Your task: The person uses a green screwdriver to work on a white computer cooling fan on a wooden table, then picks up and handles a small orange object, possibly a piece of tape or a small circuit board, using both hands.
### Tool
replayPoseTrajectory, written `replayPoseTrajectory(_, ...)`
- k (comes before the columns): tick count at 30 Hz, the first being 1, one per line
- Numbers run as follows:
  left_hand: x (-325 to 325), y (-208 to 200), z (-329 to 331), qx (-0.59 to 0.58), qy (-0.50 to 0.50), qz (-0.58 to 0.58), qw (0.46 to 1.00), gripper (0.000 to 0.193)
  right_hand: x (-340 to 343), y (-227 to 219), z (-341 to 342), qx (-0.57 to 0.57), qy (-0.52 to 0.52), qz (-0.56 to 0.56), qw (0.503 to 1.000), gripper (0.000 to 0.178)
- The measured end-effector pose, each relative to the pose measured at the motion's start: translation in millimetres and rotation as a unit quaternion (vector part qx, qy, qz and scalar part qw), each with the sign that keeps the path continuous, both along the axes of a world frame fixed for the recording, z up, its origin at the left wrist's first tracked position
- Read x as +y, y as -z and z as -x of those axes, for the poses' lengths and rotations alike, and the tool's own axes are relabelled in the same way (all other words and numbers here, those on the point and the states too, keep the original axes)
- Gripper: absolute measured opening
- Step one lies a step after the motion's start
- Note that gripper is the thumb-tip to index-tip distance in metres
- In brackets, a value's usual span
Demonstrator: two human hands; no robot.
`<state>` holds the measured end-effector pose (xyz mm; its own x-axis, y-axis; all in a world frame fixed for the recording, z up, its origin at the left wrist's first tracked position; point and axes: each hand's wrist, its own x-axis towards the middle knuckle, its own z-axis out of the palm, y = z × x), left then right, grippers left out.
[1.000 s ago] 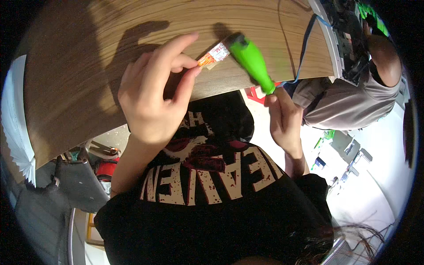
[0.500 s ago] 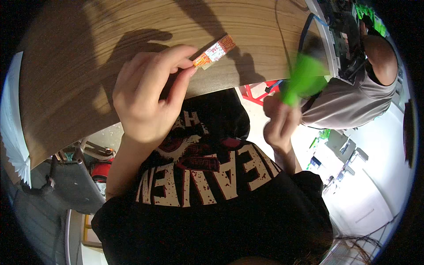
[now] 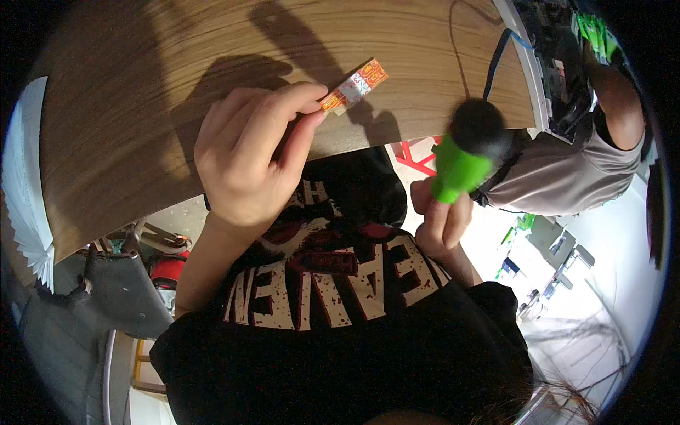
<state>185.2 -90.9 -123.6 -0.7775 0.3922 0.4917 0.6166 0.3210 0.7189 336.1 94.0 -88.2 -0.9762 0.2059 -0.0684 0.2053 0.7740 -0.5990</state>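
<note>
My left hand (image 3: 248,152) is over the front part of the wooden table (image 3: 404,42). Its thumb and forefinger pinch one end of a small, narrow orange-and-white printed piece (image 3: 356,85), tilted up to the right; its exact kind does not show. Off to the right, past the table's front edge, my right hand (image 3: 445,219) grips a green tapered handheld tool (image 3: 460,170) with a rounded black end (image 3: 477,127). Motion blurs that tool, so I cannot tell its kind. The two held things are apart.
A blue cable (image 3: 499,60) runs from the table's right edge toward the black end. A stack of white paper (image 3: 28,177) stands at the left edge. Another person in a grey shirt (image 3: 567,173) is at the right. A dark chair (image 3: 131,290) is at lower left.
The green tool has swung down and a little left with my right hand, bringing its black end into clearer view. My left hand has shifted slightly right, still pinching the printed piece.
</note>
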Motion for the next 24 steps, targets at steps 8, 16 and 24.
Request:
replayPoseTrajectory(8, 4, 1, -1, 0.010, -0.002, 0.006, 1.000, 0.023, 4, -11, 2, 0.008, 0.115, 0.253, 0.961, 0.021)
replayPoseTrajectory(16, 3, 1, -1, 0.048, 0.001, 0.018, 0.999, 0.019, 8, -4, -10, 0.008, 0.022, 0.172, 0.985, 0.013)
replayPoseTrajectory(24, 2, -1, -2, 0.025, -0.016, 0.030, 0.999, 0.022, 17, 8, -12, 0.063, 0.080, 0.287, 0.952, 0.018)
